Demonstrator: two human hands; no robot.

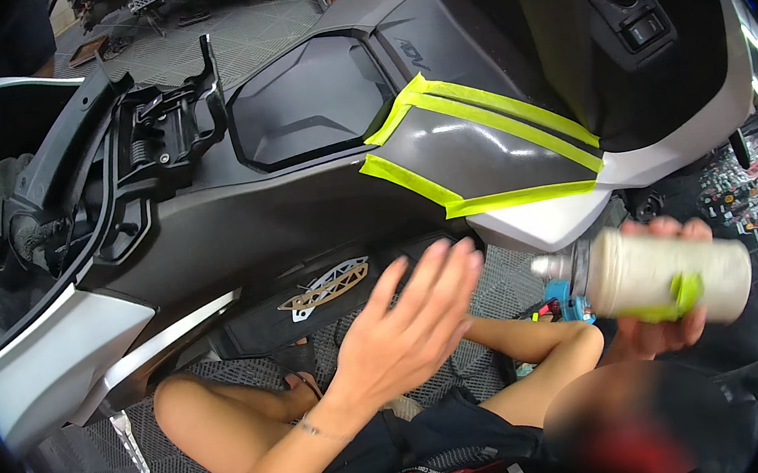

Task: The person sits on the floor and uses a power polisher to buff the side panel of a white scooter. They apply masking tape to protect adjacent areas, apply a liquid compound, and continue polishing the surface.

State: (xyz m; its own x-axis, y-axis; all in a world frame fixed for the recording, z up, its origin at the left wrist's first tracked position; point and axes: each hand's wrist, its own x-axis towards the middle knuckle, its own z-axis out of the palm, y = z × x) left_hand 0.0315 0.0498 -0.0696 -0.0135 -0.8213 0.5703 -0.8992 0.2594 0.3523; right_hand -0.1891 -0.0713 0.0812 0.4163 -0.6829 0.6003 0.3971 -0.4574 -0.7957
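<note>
My left hand (407,334) is raised in front of the scooter's side, fingers stretched out and holding nothing. At the right, my right hand (657,333) is wrapped round a cream drink bottle (624,272). The bottle lies tilted on its side, its clear neck and spout toward the left. A blue cap (567,296) hangs below the neck, and a yellow-green strip (681,294) is on the bottle's side. Beyond both hands, yellow-green masking tape (521,198) frames a glossy dark panel (481,155) on the scooter body. Neither hand touches the panel.
The black and white scooter body (213,216) spans the view, its hinge bracket (159,134) exposed at left. A perforated metal plate (329,287) sits low on its side. My crossed legs (205,417) rest on grey floor tiles (178,470). Stickers (749,192) cover a dark surface at right.
</note>
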